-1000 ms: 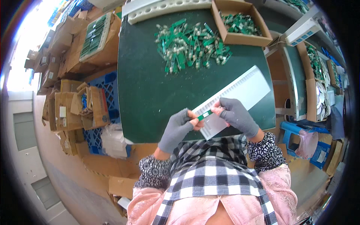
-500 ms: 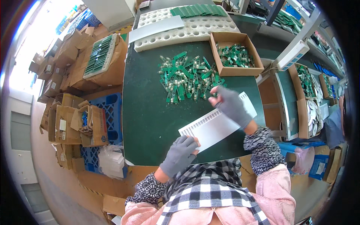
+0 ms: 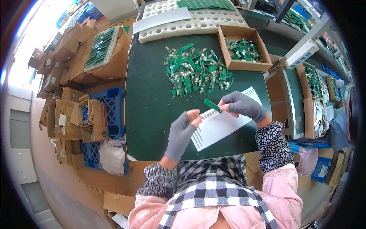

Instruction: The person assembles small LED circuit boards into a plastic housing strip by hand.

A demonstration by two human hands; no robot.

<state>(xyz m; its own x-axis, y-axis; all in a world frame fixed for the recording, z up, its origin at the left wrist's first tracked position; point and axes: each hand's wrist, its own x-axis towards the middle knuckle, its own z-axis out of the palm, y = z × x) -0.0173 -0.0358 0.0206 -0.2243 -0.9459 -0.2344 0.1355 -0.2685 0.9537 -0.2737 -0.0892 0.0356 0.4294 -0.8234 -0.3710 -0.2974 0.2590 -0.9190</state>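
Observation:
Between the thumb and fingers of my right hand [image 3: 244,106], in a grey fingerless glove, is a small green circuit board [image 3: 211,105]. The board is held above a white slotted sheet [image 3: 223,129] with a row of narrow cut-outs along its far edge. The sheet lies slanted on the dark green table [image 3: 146,114]. My left hand [image 3: 181,133], gloved the same way, is by the sheet's left end, fingertips slightly bent and apart, with nothing seen in them. Beyond both hands lies a loose heap of small green circuit boards [image 3: 196,70].
A cardboard box [image 3: 248,65] of similar boards stands at the far right. At the back, a white foam tray [image 3: 206,23] with round holes carries green panels [image 3: 204,4] and a plain white strip [image 3: 162,20]. Cartons [image 3: 66,118] and a blue pallet [image 3: 114,103] are left of the table.
My right hand has come back from near the heap's edge and now holds a board. My left hand has lifted off the sheet's left end and moved slightly away from me.

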